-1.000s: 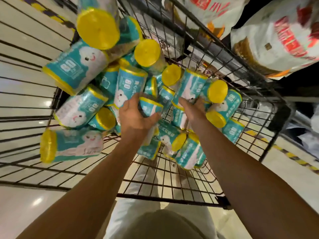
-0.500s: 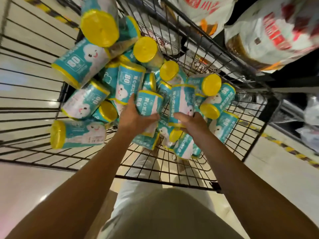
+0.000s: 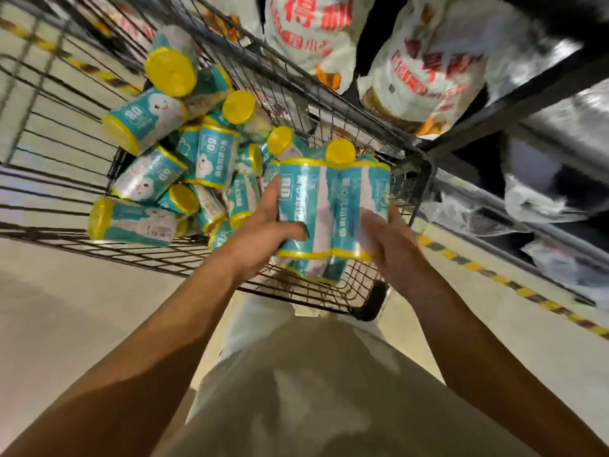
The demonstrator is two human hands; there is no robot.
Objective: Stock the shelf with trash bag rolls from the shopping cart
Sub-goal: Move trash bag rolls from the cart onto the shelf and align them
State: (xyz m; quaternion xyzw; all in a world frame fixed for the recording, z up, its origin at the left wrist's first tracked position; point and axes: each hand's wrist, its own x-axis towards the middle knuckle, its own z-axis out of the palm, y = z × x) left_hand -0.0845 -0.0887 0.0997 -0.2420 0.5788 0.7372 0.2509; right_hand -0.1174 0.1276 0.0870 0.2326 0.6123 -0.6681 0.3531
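Trash bag rolls (image 3: 333, 209), two side by side, sit upright between my hands: my left hand (image 3: 263, 232) curls around the left one, my right hand (image 3: 389, 239) presses the right one, its grip blurred. Beyond my left hand, more rolls (image 3: 148, 173) heap in the shopping cart (image 3: 59, 179). Farther beyond my right hand, the shelf (image 3: 514, 107) carries white sacks (image 3: 425, 74).

Two teal rolls (image 3: 333, 209) with yellow bands stand upright, side by side and touching, raised above the cart (image 3: 316, 103). Remaining rolls (image 3: 184, 159), teal-wrapped with yellow ends, lie heaped at mixed angles in the wire cart. Shelf (image 3: 527, 97) is just beside the cart.
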